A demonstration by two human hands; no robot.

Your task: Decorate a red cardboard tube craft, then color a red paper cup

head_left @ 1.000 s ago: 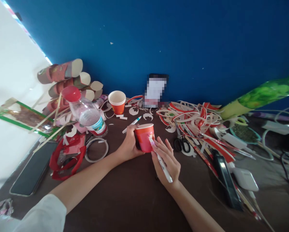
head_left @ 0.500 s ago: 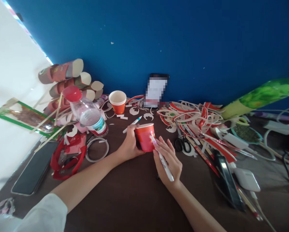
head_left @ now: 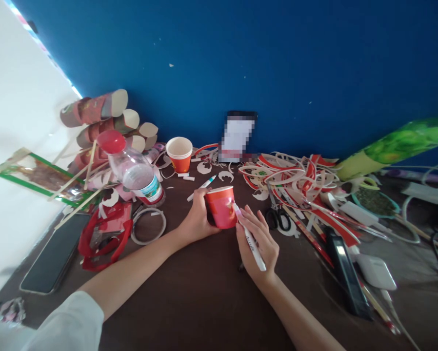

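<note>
left hand (head_left: 196, 222): wrapped round red cup (head_left: 221, 206), mid counter (head_left: 189, 292)
right hand (head_left: 257, 243): pinching white marker (head_left: 250, 240), tip on cup wall
tip: brace cup firmly, light short strokes

Bare brown desk (head_left: 197, 297) lies open in front of both forearms. Left, a water bottle (head_left: 133, 170), red tape rings (head_left: 102, 236) and a phone (head_left: 52, 253) crowd in. Right, scissors (head_left: 275, 217) and paper strips (head_left: 295, 180) block passage.
</note>
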